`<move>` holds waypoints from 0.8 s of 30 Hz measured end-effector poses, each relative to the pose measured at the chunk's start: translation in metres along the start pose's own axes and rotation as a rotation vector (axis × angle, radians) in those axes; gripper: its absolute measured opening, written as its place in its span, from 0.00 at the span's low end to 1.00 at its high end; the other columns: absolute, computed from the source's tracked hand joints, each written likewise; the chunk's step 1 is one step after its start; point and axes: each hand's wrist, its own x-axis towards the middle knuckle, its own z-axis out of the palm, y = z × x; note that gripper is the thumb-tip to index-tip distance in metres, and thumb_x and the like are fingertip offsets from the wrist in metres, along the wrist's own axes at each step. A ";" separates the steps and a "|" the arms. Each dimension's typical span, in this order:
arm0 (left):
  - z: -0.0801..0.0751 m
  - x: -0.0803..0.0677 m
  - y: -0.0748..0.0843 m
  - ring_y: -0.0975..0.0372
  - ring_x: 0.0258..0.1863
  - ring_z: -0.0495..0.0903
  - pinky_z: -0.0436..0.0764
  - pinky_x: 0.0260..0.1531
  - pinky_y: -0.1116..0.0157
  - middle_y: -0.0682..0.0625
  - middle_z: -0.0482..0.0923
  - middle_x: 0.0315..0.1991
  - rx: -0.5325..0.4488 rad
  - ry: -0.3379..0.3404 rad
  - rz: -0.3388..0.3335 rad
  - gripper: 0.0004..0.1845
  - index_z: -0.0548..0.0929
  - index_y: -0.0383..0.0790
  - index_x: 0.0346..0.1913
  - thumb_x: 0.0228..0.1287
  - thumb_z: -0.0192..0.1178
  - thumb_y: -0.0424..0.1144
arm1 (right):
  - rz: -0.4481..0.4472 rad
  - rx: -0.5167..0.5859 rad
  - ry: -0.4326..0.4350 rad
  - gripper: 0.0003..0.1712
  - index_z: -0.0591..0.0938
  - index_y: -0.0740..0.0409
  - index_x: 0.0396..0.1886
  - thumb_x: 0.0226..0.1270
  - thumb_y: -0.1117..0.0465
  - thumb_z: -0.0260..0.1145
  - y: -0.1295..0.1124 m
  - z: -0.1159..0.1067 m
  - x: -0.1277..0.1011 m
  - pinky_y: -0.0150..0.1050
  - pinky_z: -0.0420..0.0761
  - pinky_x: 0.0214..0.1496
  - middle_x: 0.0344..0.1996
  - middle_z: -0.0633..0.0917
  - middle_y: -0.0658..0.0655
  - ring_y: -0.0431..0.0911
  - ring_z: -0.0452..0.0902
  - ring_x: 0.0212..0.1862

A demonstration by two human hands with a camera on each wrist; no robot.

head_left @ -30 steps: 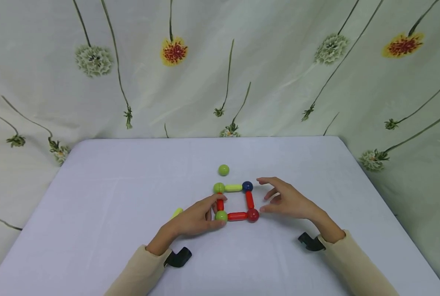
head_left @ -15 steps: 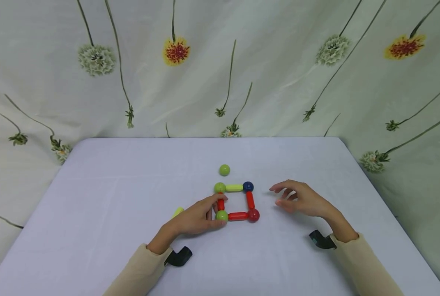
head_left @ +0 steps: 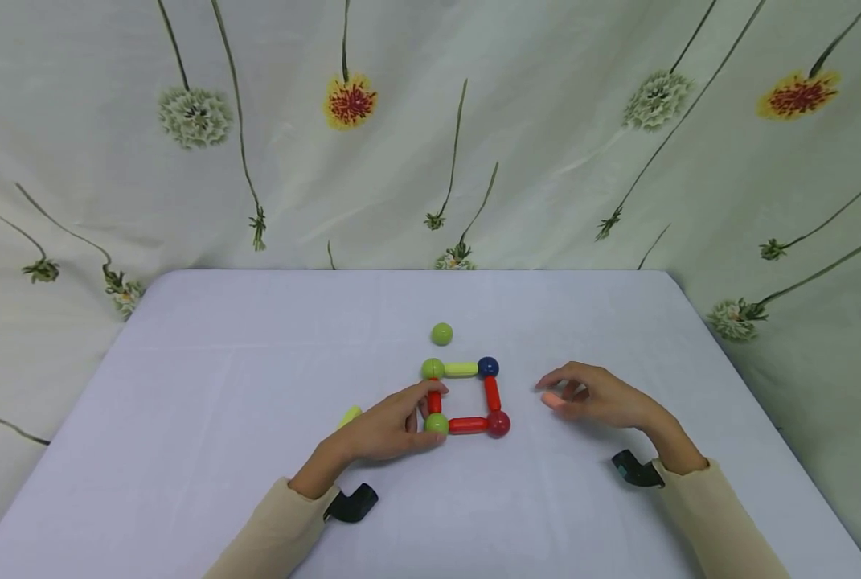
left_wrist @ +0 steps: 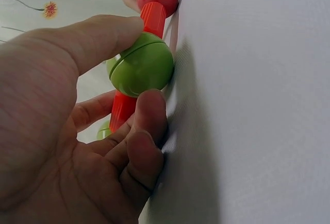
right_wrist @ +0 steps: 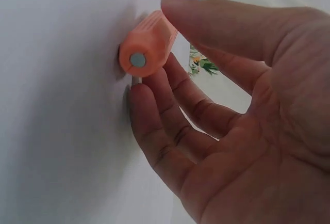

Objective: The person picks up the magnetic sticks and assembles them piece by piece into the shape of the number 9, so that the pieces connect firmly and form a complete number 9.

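Observation:
On the table, magnetic rods and balls form a square. My left hand pinches its near-left green ball between thumb and fingers. A red rod joins that ball to a red ball. Another red rod runs up to a blue ball; a yellow-green rod continues to the far-left green ball. Right of the square, my right hand pinches an orange magnetic rod, its metal end disc showing, low over the table. The left red rod is partly covered by my left fingers.
A loose green ball lies beyond the square. Behind my left hand, a yellow-green rod is partly hidden. The white-covered table ends at a flowered cloth backdrop.
My right hand has moved away from the square to the right, its fingers drawing in on the orange rod. The left hand stays at the near-left green ball.

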 end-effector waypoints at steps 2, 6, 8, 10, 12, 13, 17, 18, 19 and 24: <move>0.000 0.000 0.000 0.67 0.23 0.72 0.72 0.23 0.71 0.56 0.71 0.35 0.000 0.001 0.001 0.33 0.64 0.51 0.64 0.57 0.64 0.50 | -0.011 -0.003 -0.015 0.21 0.77 0.52 0.54 0.60 0.61 0.67 0.002 0.000 0.000 0.37 0.78 0.48 0.49 0.80 0.53 0.45 0.77 0.42; 0.000 0.000 -0.001 0.67 0.23 0.72 0.72 0.23 0.71 0.56 0.71 0.35 -0.004 0.001 0.005 0.33 0.65 0.51 0.64 0.57 0.64 0.50 | -0.019 -0.021 -0.025 0.22 0.77 0.53 0.55 0.59 0.61 0.68 0.003 0.001 0.000 0.34 0.78 0.46 0.48 0.80 0.54 0.44 0.77 0.41; 0.000 0.000 -0.001 0.67 0.23 0.72 0.72 0.23 0.71 0.56 0.71 0.36 -0.004 0.000 0.006 0.33 0.65 0.51 0.64 0.57 0.64 0.51 | -0.009 -0.040 -0.023 0.22 0.77 0.52 0.54 0.59 0.62 0.68 0.003 0.001 -0.001 0.33 0.77 0.45 0.47 0.80 0.53 0.43 0.76 0.40; 0.000 0.000 -0.001 0.67 0.24 0.72 0.72 0.23 0.71 0.56 0.71 0.36 -0.003 0.000 0.006 0.33 0.64 0.51 0.64 0.57 0.64 0.51 | 0.008 -0.071 -0.021 0.21 0.78 0.50 0.54 0.59 0.62 0.67 0.003 0.001 -0.001 0.32 0.77 0.43 0.44 0.80 0.51 0.43 0.76 0.39; 0.001 0.001 -0.001 0.67 0.24 0.72 0.72 0.23 0.71 0.56 0.71 0.36 0.000 0.000 0.005 0.33 0.64 0.51 0.65 0.57 0.64 0.51 | 0.022 -0.099 -0.023 0.20 0.78 0.50 0.53 0.59 0.62 0.67 0.003 0.000 -0.001 0.32 0.76 0.42 0.42 0.79 0.51 0.42 0.75 0.38; 0.001 0.001 -0.001 0.67 0.24 0.72 0.72 0.23 0.71 0.56 0.71 0.36 0.002 0.001 0.004 0.33 0.64 0.51 0.65 0.57 0.64 0.51 | 0.031 -0.110 -0.023 0.20 0.78 0.50 0.52 0.59 0.62 0.67 0.002 0.000 -0.001 0.32 0.76 0.42 0.41 0.79 0.50 0.42 0.75 0.38; 0.001 0.000 -0.002 0.67 0.23 0.72 0.72 0.23 0.71 0.56 0.71 0.35 0.001 0.003 0.002 0.34 0.65 0.51 0.64 0.57 0.65 0.51 | 0.044 -0.135 -0.026 0.18 0.79 0.51 0.50 0.59 0.62 0.67 0.000 0.000 0.000 0.32 0.76 0.41 0.39 0.79 0.50 0.41 0.75 0.36; 0.001 0.000 -0.002 0.67 0.23 0.72 0.72 0.23 0.71 0.56 0.71 0.35 0.000 0.003 0.002 0.34 0.65 0.51 0.64 0.57 0.65 0.51 | 0.043 -0.137 -0.026 0.18 0.79 0.52 0.50 0.59 0.63 0.67 0.000 0.000 0.000 0.31 0.76 0.40 0.39 0.78 0.50 0.41 0.75 0.36; 0.001 0.000 -0.003 0.67 0.23 0.72 0.72 0.23 0.71 0.56 0.71 0.35 -0.001 0.003 0.002 0.33 0.65 0.51 0.64 0.57 0.65 0.51 | 0.041 -0.140 -0.025 0.17 0.79 0.52 0.49 0.59 0.63 0.67 -0.001 0.000 0.000 0.31 0.76 0.40 0.38 0.78 0.50 0.41 0.75 0.35; 0.001 0.001 -0.002 0.67 0.23 0.72 0.72 0.23 0.71 0.56 0.71 0.35 0.001 0.000 0.002 0.33 0.64 0.52 0.64 0.57 0.64 0.51 | 0.027 -0.144 -0.010 0.16 0.79 0.53 0.48 0.60 0.63 0.66 -0.002 0.001 0.000 0.31 0.77 0.40 0.37 0.79 0.50 0.41 0.75 0.34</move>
